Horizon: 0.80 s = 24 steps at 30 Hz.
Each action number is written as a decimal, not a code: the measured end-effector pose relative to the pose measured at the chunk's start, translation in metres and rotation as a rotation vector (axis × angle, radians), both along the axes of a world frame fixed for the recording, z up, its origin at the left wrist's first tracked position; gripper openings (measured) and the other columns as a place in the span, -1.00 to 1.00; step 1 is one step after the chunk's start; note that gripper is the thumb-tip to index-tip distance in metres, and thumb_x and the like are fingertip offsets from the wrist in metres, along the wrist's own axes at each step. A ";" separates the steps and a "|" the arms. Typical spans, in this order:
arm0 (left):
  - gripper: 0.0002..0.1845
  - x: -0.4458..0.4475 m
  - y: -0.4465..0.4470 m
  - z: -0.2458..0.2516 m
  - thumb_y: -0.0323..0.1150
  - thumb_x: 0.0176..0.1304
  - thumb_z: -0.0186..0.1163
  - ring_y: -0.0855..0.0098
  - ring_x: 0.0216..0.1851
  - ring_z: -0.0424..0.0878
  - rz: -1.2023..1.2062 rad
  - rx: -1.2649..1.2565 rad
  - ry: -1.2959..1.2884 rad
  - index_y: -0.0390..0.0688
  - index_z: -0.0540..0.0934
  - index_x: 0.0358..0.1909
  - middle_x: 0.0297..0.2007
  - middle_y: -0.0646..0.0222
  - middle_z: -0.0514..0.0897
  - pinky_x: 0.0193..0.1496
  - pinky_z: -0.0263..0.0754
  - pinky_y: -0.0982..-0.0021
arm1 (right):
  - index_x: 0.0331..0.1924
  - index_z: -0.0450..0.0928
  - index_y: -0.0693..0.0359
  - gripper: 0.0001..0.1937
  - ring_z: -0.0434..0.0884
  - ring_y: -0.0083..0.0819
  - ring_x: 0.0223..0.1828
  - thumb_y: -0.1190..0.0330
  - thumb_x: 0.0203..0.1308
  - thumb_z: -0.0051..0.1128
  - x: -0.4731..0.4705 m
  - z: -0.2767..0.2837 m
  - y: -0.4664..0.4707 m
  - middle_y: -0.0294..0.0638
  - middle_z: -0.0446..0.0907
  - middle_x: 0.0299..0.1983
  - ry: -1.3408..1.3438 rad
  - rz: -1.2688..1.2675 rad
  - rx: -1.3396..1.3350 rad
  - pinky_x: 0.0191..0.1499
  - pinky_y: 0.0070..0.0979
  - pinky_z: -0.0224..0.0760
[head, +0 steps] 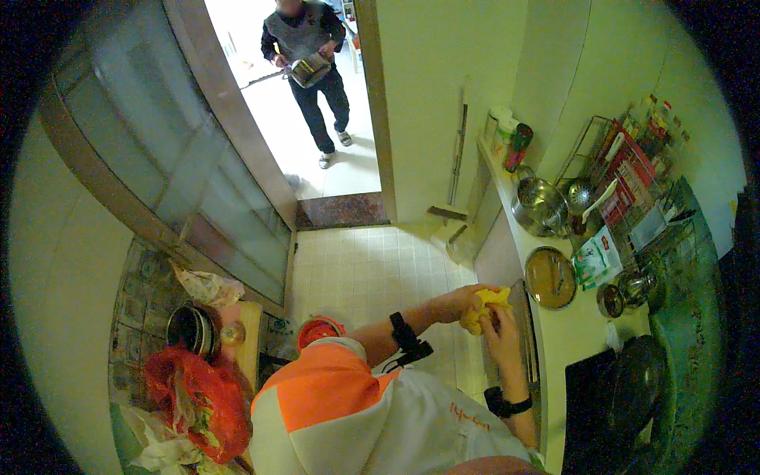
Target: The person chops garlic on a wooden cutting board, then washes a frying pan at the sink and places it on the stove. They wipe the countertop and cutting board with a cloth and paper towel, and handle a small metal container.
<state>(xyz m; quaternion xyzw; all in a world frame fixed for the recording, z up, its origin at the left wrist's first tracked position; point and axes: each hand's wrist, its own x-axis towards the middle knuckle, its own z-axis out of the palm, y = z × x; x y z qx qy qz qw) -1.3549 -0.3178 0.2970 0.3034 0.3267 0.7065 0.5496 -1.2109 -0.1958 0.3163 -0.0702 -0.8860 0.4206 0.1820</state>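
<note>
A crumpled yellow cloth (pixel 474 322) is between my two hands, just off the front edge of the counter on the right. My left hand (pixel 463 301) grips its left and upper side. From below, my right hand (pixel 502 326) holds the same cloth, fingers bent onto it. Its folds and my fingers partly hide each other. Each forearm wears a black strap, and the left one carries a small black device (pixel 415 354). Close beyond the cloth, a round glass lid (pixel 550 278) lies on the counter (pixel 549 350).
A steel pot (pixel 537 205), a green-white pouch (pixel 597 258) and a dark wok (pixel 638 380) stand along the right counter. At left are a red plastic bag (pixel 222 409) and pans (pixel 191 329). A broom (pixel 457 160) leans by the doorway, where a person (pixel 309 65) carries a container.
</note>
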 end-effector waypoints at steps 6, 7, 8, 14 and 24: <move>-0.40 -0.015 0.014 -0.006 -0.22 0.26 0.16 0.34 0.13 0.47 0.077 0.125 0.513 -0.20 0.28 0.30 0.15 0.24 0.49 0.25 0.33 0.30 | 0.07 0.46 0.30 -0.64 0.56 -0.21 -0.05 0.38 0.21 0.15 -0.020 0.005 0.002 -0.02 0.53 -0.03 0.005 -0.007 -0.327 0.02 -0.39 0.44; -0.39 -0.019 0.014 -0.009 -0.13 0.27 0.14 0.35 0.11 0.49 0.055 0.087 0.543 -0.20 0.30 0.28 0.13 0.26 0.50 0.22 0.36 0.31 | 0.08 0.46 0.30 -0.64 0.56 -0.24 -0.02 0.36 0.22 0.14 -0.024 0.006 0.002 -0.04 0.55 -0.02 0.024 -0.003 -0.320 0.05 -0.39 0.43; -0.38 -0.023 0.015 -0.010 -0.04 0.28 0.12 0.36 0.08 0.51 0.027 0.023 0.497 -0.19 0.31 0.27 0.11 0.28 0.52 0.18 0.40 0.32 | 0.08 0.46 0.30 -0.63 0.56 -0.26 0.00 0.35 0.23 0.14 -0.028 0.007 0.004 -0.05 0.56 0.00 -0.001 -0.085 -0.346 0.07 -0.40 0.42; -0.47 -0.026 0.051 -0.012 -0.02 0.41 -0.03 0.36 0.03 0.57 -0.078 -0.251 -0.169 -0.22 0.37 0.20 0.04 0.27 0.56 0.05 0.52 0.29 | 0.00 0.53 0.24 -0.70 0.56 -0.47 -0.29 0.27 0.26 0.10 -0.028 -0.004 0.023 -0.20 0.60 -0.29 -0.067 -0.273 -0.401 -0.24 -0.49 0.42; -0.55 -0.015 0.140 -0.029 -0.11 0.38 0.06 0.31 -0.06 0.63 -0.033 -0.367 -0.131 -0.26 0.43 0.11 -0.03 0.24 0.60 -0.03 0.58 0.28 | -0.16 0.60 0.20 -0.74 0.46 -0.65 -0.46 0.19 0.36 -0.01 0.018 -0.049 0.190 -0.39 0.55 -0.35 0.137 -0.760 -0.848 -0.38 -0.61 0.36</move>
